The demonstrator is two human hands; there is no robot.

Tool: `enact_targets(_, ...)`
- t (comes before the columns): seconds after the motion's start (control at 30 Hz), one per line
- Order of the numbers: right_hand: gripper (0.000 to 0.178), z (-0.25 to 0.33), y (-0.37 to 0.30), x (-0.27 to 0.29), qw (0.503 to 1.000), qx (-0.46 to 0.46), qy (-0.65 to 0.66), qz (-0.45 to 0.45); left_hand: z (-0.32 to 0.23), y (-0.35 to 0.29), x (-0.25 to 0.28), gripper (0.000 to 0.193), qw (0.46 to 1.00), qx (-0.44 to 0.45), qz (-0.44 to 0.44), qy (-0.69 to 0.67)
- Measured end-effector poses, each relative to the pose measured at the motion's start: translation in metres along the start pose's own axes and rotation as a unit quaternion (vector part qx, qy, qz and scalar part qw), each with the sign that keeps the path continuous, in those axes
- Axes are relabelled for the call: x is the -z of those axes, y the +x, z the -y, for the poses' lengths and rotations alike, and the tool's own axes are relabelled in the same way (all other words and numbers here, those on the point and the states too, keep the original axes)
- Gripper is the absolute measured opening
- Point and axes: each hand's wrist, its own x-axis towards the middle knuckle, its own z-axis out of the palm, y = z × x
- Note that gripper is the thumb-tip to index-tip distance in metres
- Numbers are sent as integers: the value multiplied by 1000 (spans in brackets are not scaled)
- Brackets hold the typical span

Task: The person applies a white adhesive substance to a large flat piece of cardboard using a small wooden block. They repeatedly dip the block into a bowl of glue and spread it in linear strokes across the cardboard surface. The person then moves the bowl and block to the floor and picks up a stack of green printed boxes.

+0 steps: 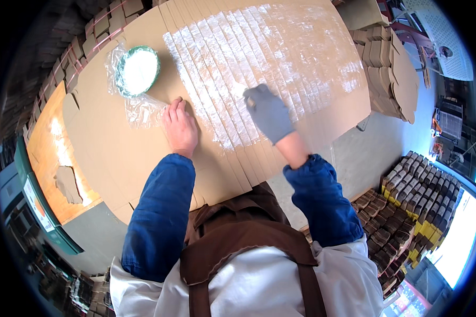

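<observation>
Overlapping brown cardboard sheets (111,142) lie on the work surface, their stepped edges in a fanned row. White, wet-looking paste (217,58) is smeared in streaks across the row. My right hand (268,112), in a grey glove, is closed over the pasted strips; a pale bit shows by its fingertips, but what it grips cannot be made out. My bare left hand (181,127) lies with fingers stretched on the cardboard, left of the paste and touching or beside crumpled clear plastic film (142,112). Beyond it stands a green-rimmed bowl (139,70) of white paste.
Stacked cardboard pieces (383,68) stand off the right end of the sheets. More bundled stacks (418,185) fill the floor at lower right. At left is an orange-brown board (50,153) with a torn cardboard scrap (67,185). Tied cardboard bundles (98,26) line the far left.
</observation>
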Motion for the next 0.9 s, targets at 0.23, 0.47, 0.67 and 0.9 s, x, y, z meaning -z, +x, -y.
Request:
enact_targets(0.23, 14, -9, 54, 5, 998, 56, 10, -19, -2, 1, -1, 42, 1000, -1, -6, 0)
enact_targets(0.47, 17, -6, 73, -3, 999, 40, 9, -23, 3, -1, 0, 43, 1000, -15, -14, 10)
enact_targets(0.67, 17, -10, 39, 25, 990, -4, 134, -47, 3, 4, -4, 44, 1000, -16, -18, 13)
enact_targets(0.9, 16, -9, 19, 7, 992, -41, 95, -77, 6, -1, -4, 41, 1000, -19, -22, 6)
